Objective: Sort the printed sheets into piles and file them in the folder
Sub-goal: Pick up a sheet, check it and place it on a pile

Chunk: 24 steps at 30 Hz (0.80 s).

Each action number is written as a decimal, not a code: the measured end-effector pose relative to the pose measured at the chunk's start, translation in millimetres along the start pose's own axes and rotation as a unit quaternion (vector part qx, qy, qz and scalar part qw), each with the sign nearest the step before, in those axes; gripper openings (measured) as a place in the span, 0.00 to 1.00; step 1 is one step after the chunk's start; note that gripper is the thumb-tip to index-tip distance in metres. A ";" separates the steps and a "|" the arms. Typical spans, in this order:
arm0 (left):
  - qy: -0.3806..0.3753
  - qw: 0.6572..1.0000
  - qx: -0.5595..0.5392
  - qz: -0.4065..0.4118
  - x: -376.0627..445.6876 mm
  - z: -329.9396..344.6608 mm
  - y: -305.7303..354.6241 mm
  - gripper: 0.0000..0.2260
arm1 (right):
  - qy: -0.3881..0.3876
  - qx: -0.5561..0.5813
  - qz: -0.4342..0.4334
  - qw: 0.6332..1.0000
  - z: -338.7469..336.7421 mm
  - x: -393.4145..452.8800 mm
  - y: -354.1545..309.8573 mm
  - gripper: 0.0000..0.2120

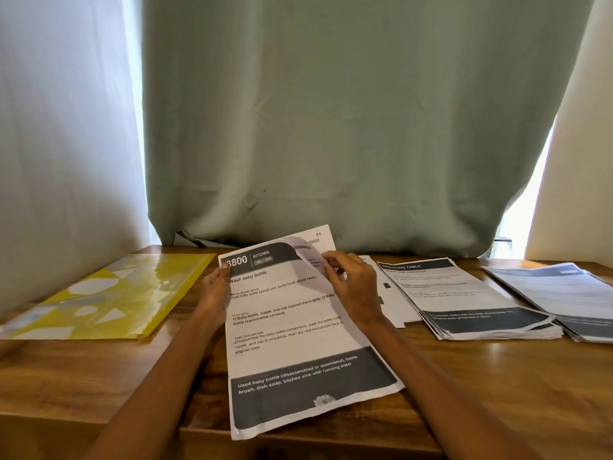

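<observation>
The stack of printed sheets (298, 327) is held over the table's near edge, its left margin pinched by the left hand (215, 290). The top "Kitchen" sheet's upper right corner is being peeled by the right hand (351, 287), whose grip pinches it. One sheet only should be separated, then laid on the matching pile (471, 300) toward the right edge; the yellow folder (109, 293) lies at the left.

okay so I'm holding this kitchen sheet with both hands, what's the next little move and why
Probably peel the top sheet free: the right hand is already curling its upper corner back from the sheets behind, while the left hand grips the left edge. It is headed KITCHEN, and the nearest pile reads DRESSING TABLE, so it likely belongs elsewhere on the table.
</observation>
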<state>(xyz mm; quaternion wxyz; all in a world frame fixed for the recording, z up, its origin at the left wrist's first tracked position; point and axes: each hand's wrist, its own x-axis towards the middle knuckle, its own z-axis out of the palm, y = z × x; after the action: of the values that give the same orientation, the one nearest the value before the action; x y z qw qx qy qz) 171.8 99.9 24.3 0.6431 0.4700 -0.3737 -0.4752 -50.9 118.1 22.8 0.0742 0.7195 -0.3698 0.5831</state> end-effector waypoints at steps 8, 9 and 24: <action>0.002 1.000 0.001 0.001 0.8 -0.4 -0.9 0.11 | -0.038 0.012 0.060 0.997 3.9 4.9 10.6 0.10; 0.004 1.000 0.003 0.003 1.0 -0.3 -1.0 0.11 | -0.041 0.031 0.088 0.995 2.0 7.1 9.8 0.10; 0.007 1.000 -0.005 0.014 9.8 -3.8 -5.2 0.10 | -0.223 0.187 0.283 0.914 -8.5 12.2 -9.5 0.05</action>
<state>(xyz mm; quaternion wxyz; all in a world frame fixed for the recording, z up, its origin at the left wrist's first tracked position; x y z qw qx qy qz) 176.6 90.8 18.6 0.6546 0.4650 -0.3734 -0.4646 -51.1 124.0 39.4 -0.3142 0.6965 -0.4496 0.4626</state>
